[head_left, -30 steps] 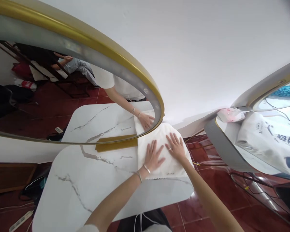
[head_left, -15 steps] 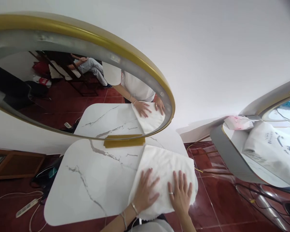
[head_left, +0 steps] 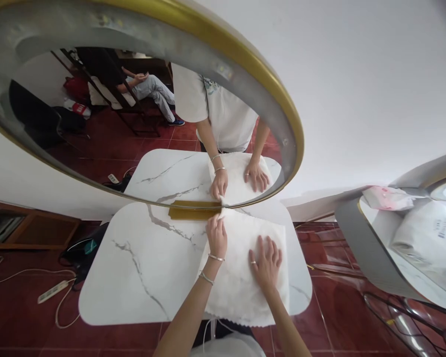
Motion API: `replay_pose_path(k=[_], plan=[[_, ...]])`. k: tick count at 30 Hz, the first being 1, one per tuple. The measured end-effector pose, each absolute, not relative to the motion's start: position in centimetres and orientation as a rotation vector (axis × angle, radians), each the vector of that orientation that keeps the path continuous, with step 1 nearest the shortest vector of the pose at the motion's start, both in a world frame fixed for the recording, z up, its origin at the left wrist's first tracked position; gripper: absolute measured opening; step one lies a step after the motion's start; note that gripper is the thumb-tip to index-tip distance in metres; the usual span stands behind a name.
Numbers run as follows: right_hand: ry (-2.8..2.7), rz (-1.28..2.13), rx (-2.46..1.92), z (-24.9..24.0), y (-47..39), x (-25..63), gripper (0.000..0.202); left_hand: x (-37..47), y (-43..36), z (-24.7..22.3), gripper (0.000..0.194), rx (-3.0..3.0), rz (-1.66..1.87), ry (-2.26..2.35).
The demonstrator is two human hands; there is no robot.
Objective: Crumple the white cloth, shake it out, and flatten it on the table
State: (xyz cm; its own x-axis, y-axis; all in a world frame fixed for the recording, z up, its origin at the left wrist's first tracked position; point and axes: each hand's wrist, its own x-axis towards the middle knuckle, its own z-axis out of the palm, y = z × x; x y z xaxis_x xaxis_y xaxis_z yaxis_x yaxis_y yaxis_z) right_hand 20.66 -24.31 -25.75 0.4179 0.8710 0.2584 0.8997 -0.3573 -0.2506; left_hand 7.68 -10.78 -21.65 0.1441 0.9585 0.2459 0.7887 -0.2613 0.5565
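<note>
A white towel [head_left: 241,277] lies spread over the right part of the white marbled table [head_left: 126,292]. At the towel's far left corner, near the mirror's gold base [head_left: 193,212], my left hand [head_left: 216,237] is closed in a pinch on the cloth, lifting that corner slightly. My right hand [head_left: 266,260] rests flat on the towel's right side, fingers apart, a ring on one finger. Both hands also show in the large gold-rimmed mirror [head_left: 299,129] above the table.
To the right, a second table [head_left: 360,248] holds a pink-and-white packet [head_left: 388,197] and a white printed cloth bag [head_left: 427,233]. On the red tiled floor at left lie a power strip [head_left: 53,291] and cables. The mirror reflects a seated person.
My left hand has moved from lying flat on the towel to its far left corner and closed on it. My right hand has shifted slightly forward. The view has tilted a little.
</note>
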Motion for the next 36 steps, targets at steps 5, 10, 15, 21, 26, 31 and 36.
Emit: replay_pose_path(k=[5,10,15,21,26,31,36], plan=[[-1.771,-0.096,-2.204,-25.6,-19.3,17.6,0.065,5.4,-11.8,-24.1,0.058,2.440,0.721,1.720],[-1.939,-0.111,-2.006,-25.2,-16.7,15.2,0.068,2.5,-11.1,-25.2,0.060,2.469,0.639,1.740],[-2.034,-0.060,-1.876,-25.0,-15.1,12.3,0.067,-2.1,-10.4,-24.6,0.065,2.268,0.676,1.979],[-2.010,-0.028,-1.851,-25.3,-12.9,7.1,0.068,-7.6,-8.1,-24.1,0.061,2.126,0.650,2.098],[-1.972,0.000,-1.846,-25.4,-10.9,2.2,0.069,-12.3,-5.4,-24.2,0.055,2.071,0.648,2.146],[-2.038,0.015,-1.822,-25.3,-8.7,-2.6,0.065,-17.1,-3.1,-24.2,0.055,2.023,0.645,2.196],[-2.083,0.045,-1.885,-25.0,-5.3,-6.4,0.059,-20.4,0.5,-24.1,0.056,1.970,0.621,2.217]])
